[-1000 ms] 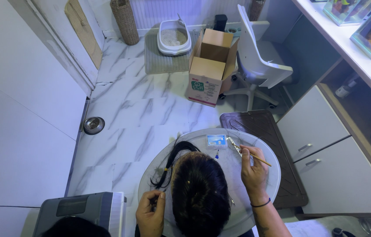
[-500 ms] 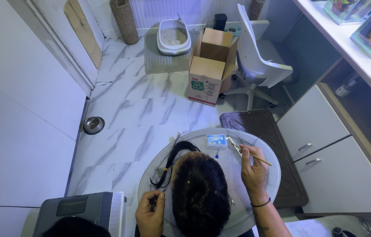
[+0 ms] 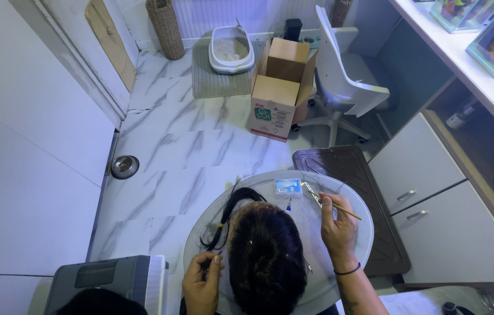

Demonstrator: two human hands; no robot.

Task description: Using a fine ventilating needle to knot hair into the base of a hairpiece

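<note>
A round clear glass table (image 3: pixel 352 256) holds a dark-haired wig head (image 3: pixel 265 262), which hides much of the tabletop. The left hand (image 3: pixel 201 287), partly cut off by the frame edge, pinches a dark hair strand (image 3: pixel 223 224). The right hand (image 3: pixel 337 228) grips a thin, possibly wooden stick (image 3: pixel 349 213). A small blue packet (image 3: pixel 288 186) lies beyond.

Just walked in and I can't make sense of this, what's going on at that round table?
A person is working on a dark wig lying on a round glass table. The left hand pinches a strand of hair at the wig's edge. The right hand holds a thin stick above the table. A small blue and white box lies beyond the wig.
</note>
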